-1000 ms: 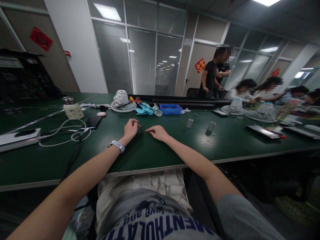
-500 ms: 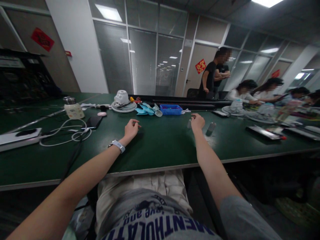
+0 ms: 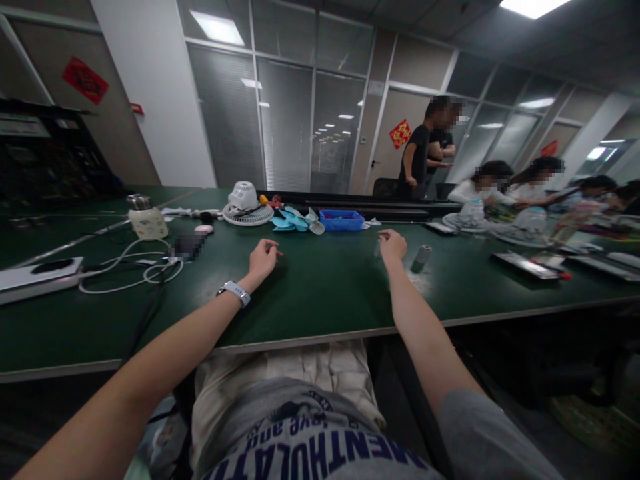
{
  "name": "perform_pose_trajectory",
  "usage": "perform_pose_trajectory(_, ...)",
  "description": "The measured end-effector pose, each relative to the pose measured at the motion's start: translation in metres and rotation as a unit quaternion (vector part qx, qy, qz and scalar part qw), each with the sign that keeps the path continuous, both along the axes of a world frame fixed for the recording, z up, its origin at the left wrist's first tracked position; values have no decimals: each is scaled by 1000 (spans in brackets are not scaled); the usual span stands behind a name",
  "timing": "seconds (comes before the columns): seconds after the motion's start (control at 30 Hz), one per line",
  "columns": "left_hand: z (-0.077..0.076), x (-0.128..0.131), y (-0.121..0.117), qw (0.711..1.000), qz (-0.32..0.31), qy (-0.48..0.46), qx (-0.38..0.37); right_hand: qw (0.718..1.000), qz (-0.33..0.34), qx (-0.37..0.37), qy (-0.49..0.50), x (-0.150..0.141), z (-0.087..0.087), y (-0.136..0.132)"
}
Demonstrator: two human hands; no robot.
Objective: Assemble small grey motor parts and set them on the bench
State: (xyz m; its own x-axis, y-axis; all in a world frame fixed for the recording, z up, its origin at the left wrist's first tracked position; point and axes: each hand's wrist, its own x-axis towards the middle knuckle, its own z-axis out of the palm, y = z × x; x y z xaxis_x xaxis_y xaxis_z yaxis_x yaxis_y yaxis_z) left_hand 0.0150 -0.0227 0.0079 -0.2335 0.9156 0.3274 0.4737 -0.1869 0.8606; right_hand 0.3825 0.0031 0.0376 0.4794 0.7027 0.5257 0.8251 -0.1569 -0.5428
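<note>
My left hand [image 3: 264, 259] is held over the green table with its fingers loosely bent and apart, and nothing shows in it. My right hand [image 3: 393, 245] has its fingers bent together at the top of a small grey cylinder [image 3: 377, 249], which is upright and partly covered by the hand. To the right of that hand stands a second grey cylinder [image 3: 423, 256], apart from it. Beyond my hands are light blue fan blades [image 3: 293, 219] and a blue plastic tray [image 3: 342, 221].
A white fan body [image 3: 243, 195] rests on its round grille at the back. On the left are a lidded cup [image 3: 147, 218], a looped white cable [image 3: 125, 289] and a white device [image 3: 40, 279]. A phone-like slab [image 3: 527, 265] lies on the right. Several people sit or stand beyond.
My right hand has shifted slightly to the left, and the grey cylinder by its fingers appears a little further left too. My left hand stays nearly still.
</note>
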Motion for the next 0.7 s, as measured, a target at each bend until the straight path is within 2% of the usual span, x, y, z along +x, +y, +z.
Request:
perform_pose_trajectory(0.2, 0, 1, 0, 1000, -2, 2, 1, 999, -12, -29, -7, -1, 0, 0)
perform_pose_trajectory(0.4, 1, 0, -1, 1000, 3, 11, 1, 998, -44, -10, -45, -13, 4, -6)
perform_pose_trajectory(0.6, 1, 0, -1, 1000, -2, 14, 1, 989, -58, -129, 34, -9, -7, -5)
perform_pose_trajectory(0.7, 1, 0, -1, 1000, 0, 16, 0, 989, -45, -136, 41, -5, -10, -3)
